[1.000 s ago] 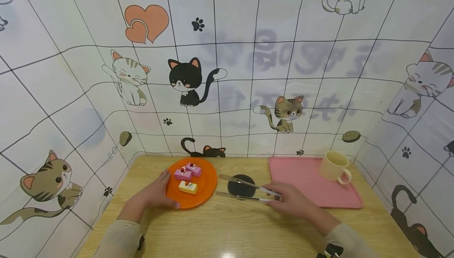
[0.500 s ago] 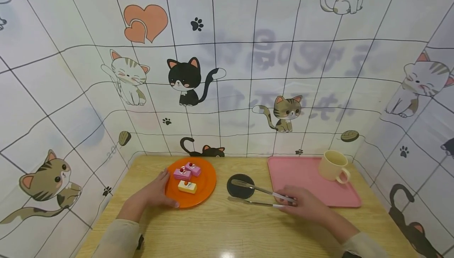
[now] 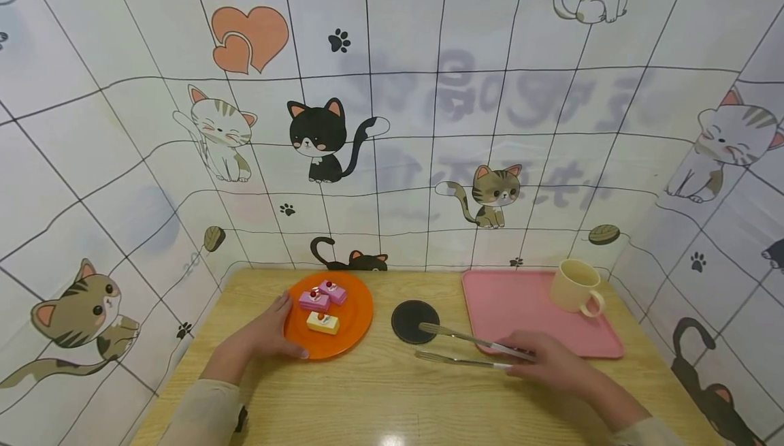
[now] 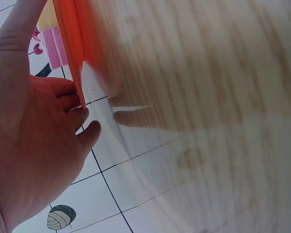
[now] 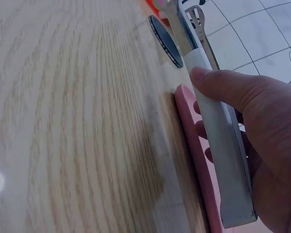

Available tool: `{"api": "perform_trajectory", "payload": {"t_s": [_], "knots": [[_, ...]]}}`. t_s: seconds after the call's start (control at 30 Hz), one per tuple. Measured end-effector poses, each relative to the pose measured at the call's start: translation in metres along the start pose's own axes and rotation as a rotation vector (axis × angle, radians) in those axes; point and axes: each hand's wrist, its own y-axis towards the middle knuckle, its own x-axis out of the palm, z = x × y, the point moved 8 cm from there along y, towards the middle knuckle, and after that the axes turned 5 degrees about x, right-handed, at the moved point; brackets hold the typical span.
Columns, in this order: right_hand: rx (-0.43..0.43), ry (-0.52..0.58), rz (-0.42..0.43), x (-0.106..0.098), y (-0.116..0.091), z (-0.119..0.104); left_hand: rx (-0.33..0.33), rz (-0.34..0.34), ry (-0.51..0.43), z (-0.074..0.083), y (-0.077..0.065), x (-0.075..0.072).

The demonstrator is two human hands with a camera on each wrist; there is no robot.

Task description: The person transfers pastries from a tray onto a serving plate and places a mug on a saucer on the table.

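My left hand (image 3: pixel 267 331) holds the left rim of a round orange plate (image 3: pixel 356 320), thumb at the front edge and fingers along the side. On that plate sit two pink toy cakes (image 3: pixel 314 301) and a yellow toy cake (image 3: pixel 322 323), each with a red cherry. My right hand (image 3: pixel 554 362) grips metal tongs (image 3: pixel 462 361) by their white handle (image 5: pixel 216 141), thumb on one arm and fingers on the other. The tongs' arms are spread with nothing between the tips, which point left near a black round coaster (image 3: pixel 409 316).
A pink tray (image 3: pixel 514 303) lies at the back right, behind my right hand. A cream mug (image 3: pixel 572 288) stands on its right side, handle toward the front. White walls (image 3: pixel 392 126) printed with cats enclose the wooden table (image 3: pixel 367 398).
My right hand has drawn the tongs right and toward the front, so their tips have moved from beside the plate to the coaster's right edge. The left hand and plate stay put.
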Motion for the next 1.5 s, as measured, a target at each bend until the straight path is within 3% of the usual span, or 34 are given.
{"api": "perform_trajectory", "payload": {"t_s": [0.63, 1.1, 1.4, 1.5], "knots": [[0.001, 0.042, -0.048, -0.023, -0.038, 0.027, -0.008, 0.002, 0.001, 0.003, -0.001, -0.002], [0.115, 0.019, -0.114, -0.033, -0.052, 0.048, -0.015, -0.003, 0.002, -0.001, 0.000, 0.001], [0.054, 0.060, -0.118, -0.039, -0.063, 0.058, -0.025, -0.008, -0.001, -0.003, 0.002, 0.002], [0.069, 0.076, -0.130, -0.041, -0.066, 0.063, -0.036, -0.007, -0.001, -0.003, 0.002, 0.002]]}}
